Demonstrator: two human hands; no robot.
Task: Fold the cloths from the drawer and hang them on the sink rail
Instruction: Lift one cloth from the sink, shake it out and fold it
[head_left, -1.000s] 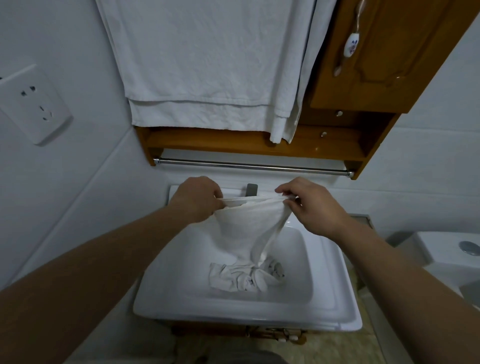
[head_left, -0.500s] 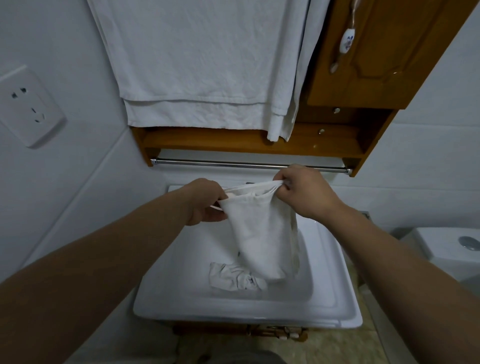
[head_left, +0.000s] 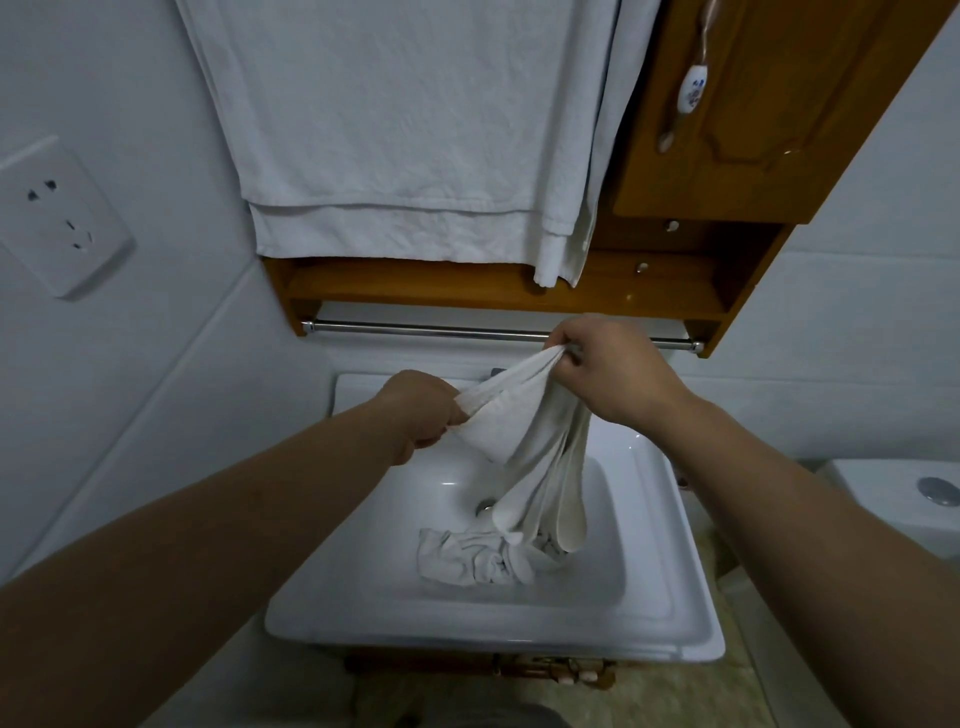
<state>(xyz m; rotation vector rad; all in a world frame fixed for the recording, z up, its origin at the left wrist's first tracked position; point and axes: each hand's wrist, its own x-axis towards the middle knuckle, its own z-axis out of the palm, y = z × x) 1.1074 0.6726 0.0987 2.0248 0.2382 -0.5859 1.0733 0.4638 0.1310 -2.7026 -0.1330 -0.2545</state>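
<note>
Above the sink (head_left: 670, 525): white cloth (head_left: 524, 431) now hanging bunched in narrow folds, no longer flat.
Right hand (head_left: 608, 371): pinching its top, risen toward the rail (head_left: 441, 330).
Left hand (head_left: 423, 410): gripping lower.

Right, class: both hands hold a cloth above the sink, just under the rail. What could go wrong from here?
1. The cloth hangs in loose folds, so the fold may come undone before it reaches the rail.
2. Its lower end hangs close to the crumpled cloth in the sink and might snag it.
</note>
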